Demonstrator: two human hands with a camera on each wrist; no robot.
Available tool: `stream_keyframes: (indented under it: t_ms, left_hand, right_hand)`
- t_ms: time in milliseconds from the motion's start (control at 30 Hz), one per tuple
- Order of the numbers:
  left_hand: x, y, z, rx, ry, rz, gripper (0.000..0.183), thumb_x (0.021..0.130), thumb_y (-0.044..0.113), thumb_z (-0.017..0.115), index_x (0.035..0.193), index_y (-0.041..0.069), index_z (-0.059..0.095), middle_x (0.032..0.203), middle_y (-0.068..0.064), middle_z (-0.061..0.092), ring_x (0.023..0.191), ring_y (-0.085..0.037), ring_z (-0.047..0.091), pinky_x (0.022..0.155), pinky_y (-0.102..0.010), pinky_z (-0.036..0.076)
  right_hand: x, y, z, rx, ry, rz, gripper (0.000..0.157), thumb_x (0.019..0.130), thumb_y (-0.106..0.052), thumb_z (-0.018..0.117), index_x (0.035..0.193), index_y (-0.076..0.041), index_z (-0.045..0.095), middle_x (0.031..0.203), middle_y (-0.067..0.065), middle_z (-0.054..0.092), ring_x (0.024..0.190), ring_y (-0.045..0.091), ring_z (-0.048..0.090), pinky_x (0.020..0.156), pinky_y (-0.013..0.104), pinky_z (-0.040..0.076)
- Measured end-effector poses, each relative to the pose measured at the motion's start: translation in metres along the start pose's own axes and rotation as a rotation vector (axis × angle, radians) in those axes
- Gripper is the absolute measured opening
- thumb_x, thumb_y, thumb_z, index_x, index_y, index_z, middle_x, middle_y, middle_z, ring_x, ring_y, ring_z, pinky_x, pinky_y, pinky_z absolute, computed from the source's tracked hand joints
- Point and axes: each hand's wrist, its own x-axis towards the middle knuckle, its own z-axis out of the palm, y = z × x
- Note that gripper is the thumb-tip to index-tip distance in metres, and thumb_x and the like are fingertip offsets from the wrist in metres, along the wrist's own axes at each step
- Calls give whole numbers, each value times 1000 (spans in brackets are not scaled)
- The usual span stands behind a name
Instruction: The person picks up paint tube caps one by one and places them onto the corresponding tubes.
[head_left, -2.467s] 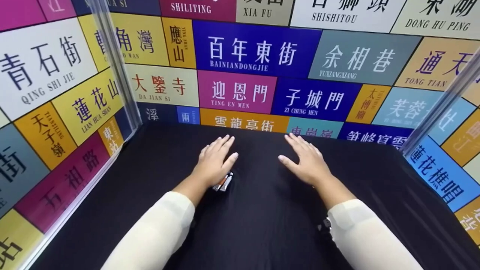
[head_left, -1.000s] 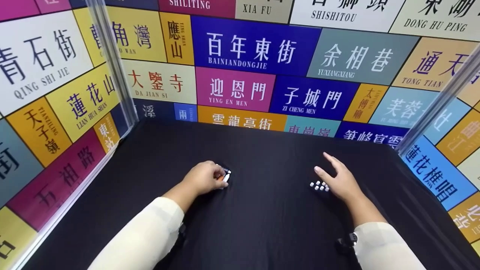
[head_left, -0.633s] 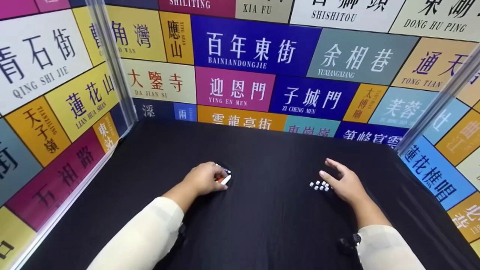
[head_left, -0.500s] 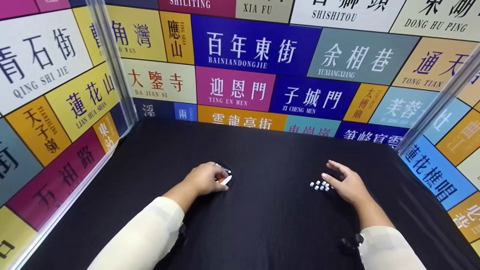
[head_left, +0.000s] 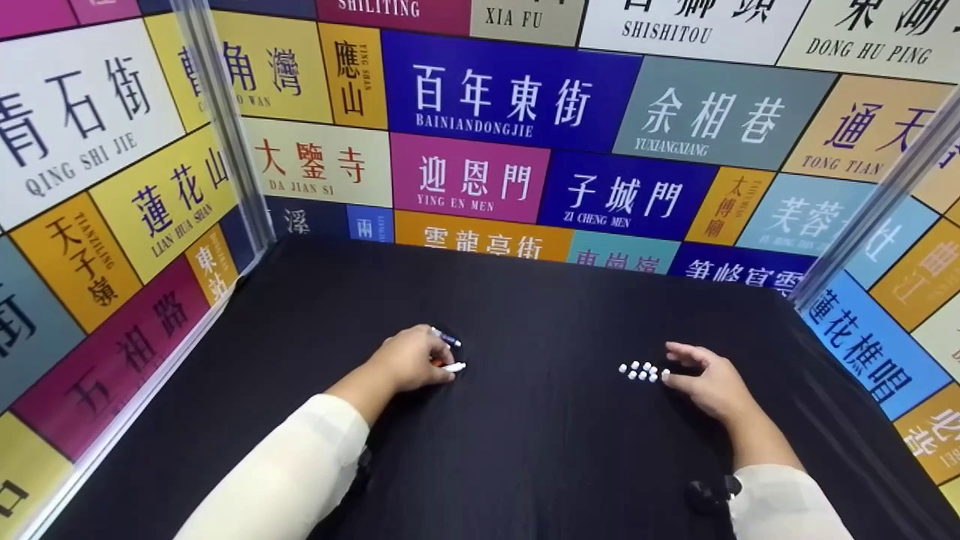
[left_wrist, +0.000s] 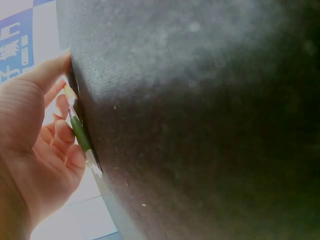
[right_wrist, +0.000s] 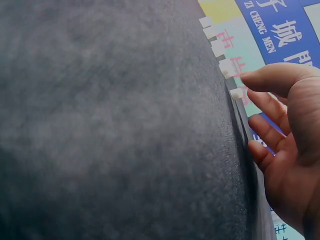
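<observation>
In the head view my left hand (head_left: 412, 358) is over a few small tubes at the middle left of the black cloth. Its thumb and fingers pinch an orange tube with a white tip (head_left: 454, 367), largely hidden by the hand. A dark tube (head_left: 447, 337) lies just beyond the fingertips. The left wrist view shows a green tube (left_wrist: 81, 132) with silvery ends beside the curled fingers. My right hand (head_left: 709, 381) is at the right end of a cluster of small white pieces (head_left: 643, 375). Its thumb tip is at the rightmost white piece (head_left: 666, 373), thumb and fingers apart.
Black cloth (head_left: 525, 435) covers the table. Behind and beside it stand walls of coloured panels with street names (head_left: 510, 90). Clear upright corner strips (head_left: 232, 127) rise at the left and right rear corners.
Both hands have come down from above the cloth and moved apart. The orange tube's white tip has turned to point right. The right hand has shifted right, exposing more white pieces.
</observation>
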Motion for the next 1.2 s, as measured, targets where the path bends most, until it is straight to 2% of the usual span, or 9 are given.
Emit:
stream_keyframes:
  t_ms: [167,367,500,600,833,900,1000,1100,1200]
  left_hand:
    - [1,-1,1,-18,2,5,10,88,35,87,84,32,79,95,3,63,91,-15,58,83,-44,49]
    - [-1,-2,0,-55,5,4,9,88,36,87,83,34,79,96,5,64,95,-15,59,86,-48,49]
    - [-1,-3,0,-102,5,-2,8,88,37,87,84,35,80,99,5,67,96,-13,59,87,-48,48]
    - [1,-4,0,-158,5,-3,7,87,35,87,86,34,81,95,6,68,92,-11,59,86,-42,48]
    - [4,-7,1,-302,20,74,7,89,25,87,93,20,83,90,6,74,92,-17,65,85,-30,51]
    - [3,-7,1,-338,22,66,9,89,24,88,95,19,83,92,5,77,90,-14,65,86,-29,52]
    - [2,-6,-1,-389,26,31,10,89,24,88,96,19,82,92,6,77,86,-9,62,86,-29,52]
    - [2,-3,-5,-441,33,2,11,89,25,88,96,19,82,90,6,76,83,-9,62,82,-28,52]
    - [2,1,-10,-499,44,-18,11,89,25,88,97,20,82,86,7,74,79,-10,62,76,-26,52]
  right_hand:
    - [0,4,-1,-52,-2,2,55,91,-26,85,141,-8,69,135,18,74,132,35,61,110,32,41]
    - [1,7,0,-86,-16,0,49,92,-26,84,136,-7,73,132,21,72,133,41,59,116,54,39]
    - [1,8,1,-118,-6,-15,39,93,-26,82,128,-9,78,129,19,73,126,39,62,112,50,42]
    - [1,8,2,-148,8,-40,30,96,-27,80,121,-11,81,124,16,75,121,37,65,107,47,44]
    - [-1,9,4,-152,17,-31,28,102,-33,74,117,-12,83,126,19,75,124,43,66,111,57,45]
    - [-2,8,4,-145,40,2,32,102,-38,73,118,-13,82,127,17,77,123,39,67,110,52,47]
    - [-3,3,2,-120,88,57,36,101,-45,72,118,-15,82,116,13,80,103,28,72,94,36,54]
    - [-3,-6,-1,-100,149,87,37,99,-48,74,115,-16,82,107,8,81,87,11,66,79,23,51]
    - [-4,-17,-4,-75,201,87,34,98,-47,76,113,-17,83,109,7,82,86,1,61,80,18,48]
